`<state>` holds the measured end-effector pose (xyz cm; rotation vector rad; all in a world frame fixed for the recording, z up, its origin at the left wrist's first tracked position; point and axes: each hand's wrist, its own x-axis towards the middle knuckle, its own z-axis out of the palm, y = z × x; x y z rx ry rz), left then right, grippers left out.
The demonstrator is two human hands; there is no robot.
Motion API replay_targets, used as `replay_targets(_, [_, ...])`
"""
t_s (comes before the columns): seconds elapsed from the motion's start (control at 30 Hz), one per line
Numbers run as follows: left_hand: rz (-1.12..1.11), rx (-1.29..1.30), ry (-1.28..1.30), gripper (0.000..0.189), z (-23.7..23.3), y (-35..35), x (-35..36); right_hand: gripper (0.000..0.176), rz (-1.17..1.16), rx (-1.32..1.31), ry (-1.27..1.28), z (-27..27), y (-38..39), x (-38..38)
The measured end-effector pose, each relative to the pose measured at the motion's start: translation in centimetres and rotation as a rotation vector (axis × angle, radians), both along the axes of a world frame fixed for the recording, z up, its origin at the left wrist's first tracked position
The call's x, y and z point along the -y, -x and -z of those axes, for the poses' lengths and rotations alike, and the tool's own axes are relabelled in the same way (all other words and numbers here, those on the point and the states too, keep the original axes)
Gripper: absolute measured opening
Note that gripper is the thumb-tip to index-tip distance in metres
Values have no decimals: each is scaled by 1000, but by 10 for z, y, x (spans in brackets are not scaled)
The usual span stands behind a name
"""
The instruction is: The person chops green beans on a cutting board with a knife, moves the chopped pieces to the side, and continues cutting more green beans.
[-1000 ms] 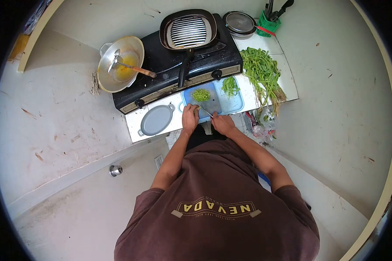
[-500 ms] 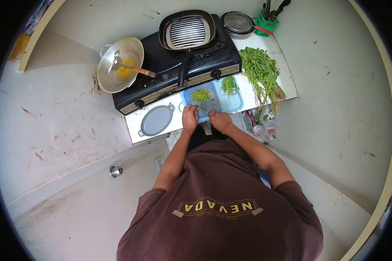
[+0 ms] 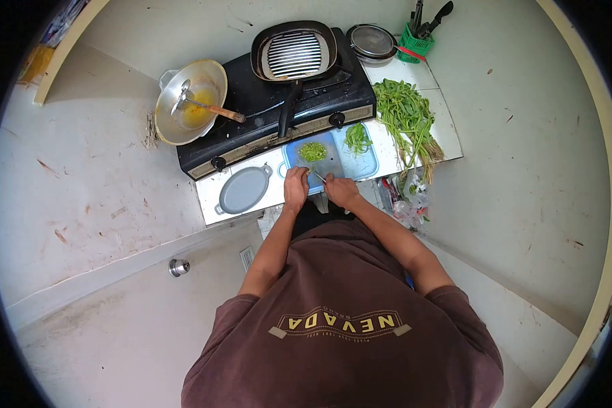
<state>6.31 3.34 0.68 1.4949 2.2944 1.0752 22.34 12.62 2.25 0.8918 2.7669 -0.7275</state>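
A blue cutting board lies along the counter's front edge. On it rests a small heap of finely chopped greens, and further right a loose pile of longer green leaves. My right hand is closed around the handle of a small knife, whose blade points left towards my other hand. At the board's near left edge, my left hand is closed with its fingertips pinched together close to the blade. What those fingers hold is too small to make out.
Behind the board stands a black stove bearing a grill pan and a metal pan with a ladle. A grey oval plate lies left; leafy greens, a strainer and a green basket of knives are right.
My right hand has shifted slightly left with the knife, and the blade's angle has changed a little. My left hand stays nearly in place. The whole view has moved slightly.
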Motion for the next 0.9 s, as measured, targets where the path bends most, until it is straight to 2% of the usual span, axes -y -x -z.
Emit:
replay_targets(0.13, [-22, 37, -19, 12, 0, -3, 3, 36, 16, 16, 28, 1, -8, 1])
replay_targets(0.23, [-27, 39, -24, 12, 0, -2, 2, 32, 32, 52, 58, -2, -7, 3])
replay_targets(0.47, [-40, 34, -1, 14, 2, -2, 2, 35, 20, -1, 57, 10, 5, -1])
replay_targets(0.9, [-76, 106, 23, 12, 1, -5, 1, 38, 21, -15, 117, -3, -11, 3])
